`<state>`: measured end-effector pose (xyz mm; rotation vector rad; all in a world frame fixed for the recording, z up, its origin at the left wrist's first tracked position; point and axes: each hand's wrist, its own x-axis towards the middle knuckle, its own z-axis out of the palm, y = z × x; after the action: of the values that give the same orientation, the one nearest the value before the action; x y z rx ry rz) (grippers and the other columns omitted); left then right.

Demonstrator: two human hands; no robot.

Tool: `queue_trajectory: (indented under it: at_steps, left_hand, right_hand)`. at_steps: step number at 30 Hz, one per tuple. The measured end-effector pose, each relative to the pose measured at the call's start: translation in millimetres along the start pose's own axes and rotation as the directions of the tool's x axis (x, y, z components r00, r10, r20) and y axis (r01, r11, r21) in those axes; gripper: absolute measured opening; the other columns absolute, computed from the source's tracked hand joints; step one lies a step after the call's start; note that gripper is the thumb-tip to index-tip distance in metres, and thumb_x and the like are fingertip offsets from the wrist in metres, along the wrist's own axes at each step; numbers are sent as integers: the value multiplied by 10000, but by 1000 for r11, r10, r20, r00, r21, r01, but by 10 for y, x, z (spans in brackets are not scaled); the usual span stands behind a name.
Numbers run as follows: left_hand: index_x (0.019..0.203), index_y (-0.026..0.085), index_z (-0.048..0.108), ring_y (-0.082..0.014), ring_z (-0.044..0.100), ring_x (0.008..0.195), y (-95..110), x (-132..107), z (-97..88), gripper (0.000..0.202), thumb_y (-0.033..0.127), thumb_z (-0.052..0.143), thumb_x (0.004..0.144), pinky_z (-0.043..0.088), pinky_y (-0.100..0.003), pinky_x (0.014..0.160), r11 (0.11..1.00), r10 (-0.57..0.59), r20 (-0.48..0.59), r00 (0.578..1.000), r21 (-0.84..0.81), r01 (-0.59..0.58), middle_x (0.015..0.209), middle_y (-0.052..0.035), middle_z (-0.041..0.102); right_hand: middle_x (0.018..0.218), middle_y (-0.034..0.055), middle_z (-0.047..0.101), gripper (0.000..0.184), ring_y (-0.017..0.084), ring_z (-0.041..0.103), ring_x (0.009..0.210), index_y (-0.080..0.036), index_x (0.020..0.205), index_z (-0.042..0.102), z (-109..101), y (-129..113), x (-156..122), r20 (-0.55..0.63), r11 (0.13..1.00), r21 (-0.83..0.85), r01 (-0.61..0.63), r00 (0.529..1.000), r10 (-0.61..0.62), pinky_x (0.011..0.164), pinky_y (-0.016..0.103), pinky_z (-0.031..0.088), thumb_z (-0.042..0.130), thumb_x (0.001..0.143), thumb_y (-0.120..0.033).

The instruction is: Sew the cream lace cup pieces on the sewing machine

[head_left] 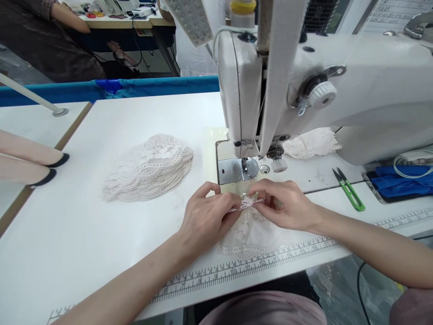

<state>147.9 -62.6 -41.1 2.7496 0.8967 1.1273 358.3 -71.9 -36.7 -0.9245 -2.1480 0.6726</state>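
Both my hands pinch the upper edge of a white lace piece (252, 230) in front of the sewing machine (243, 85). My left hand (213, 212) grips the edge from the left, and my right hand (284, 203) holds it from the right, fingertips together. The lace hangs down onto the table's front part, over the printed ruler (233, 271). Just beyond my fingers lies the metal needle plate (232, 170), with the presser foot (245, 166) above it. A stack of scalloped lace pieces (152, 167) rests on the table to the left.
Green thread snips (352, 192) lie to the right, near a dark tray with blue cloth (402, 180). More lace (313, 142) sits behind the needle area, under the machine arm. Two pinkish dark-tipped forms (30, 155) jut over the left edge. Other people are beyond the table.
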Motion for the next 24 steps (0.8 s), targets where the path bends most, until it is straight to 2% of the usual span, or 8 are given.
queue_trajectory:
  at_steps: [10,17,24]
  left_hand:
    - [837,227,443,-63,338,377,12,1,-5,183,81,546,870,447,-275,639,1000,11,-24,1000,-3,-11,513,139,520]
    - [835,221,446,-58,351,388,-3,-4,2,183,79,557,872,438,-276,649,1000,11,-30,999,-2,-11,529,134,527]
    - [845,223,449,-62,388,387,4,-11,-6,170,89,548,881,444,-286,649,1000,12,-21,1000,-2,-12,544,125,568]
  right_hand:
    - [743,-30,648,205,46,499,513,-155,1025,609,12,12,4,-29,995,-11,94,995,-95,502,163,434,517,852,-95]
    - [672,-50,596,146,53,477,478,-171,1025,599,10,11,2,-84,999,-28,25,996,-28,472,172,424,538,892,-180]
    - [783,-9,669,145,52,503,513,-163,991,593,6,14,-3,-40,994,-17,108,993,-108,490,175,434,522,875,-115]
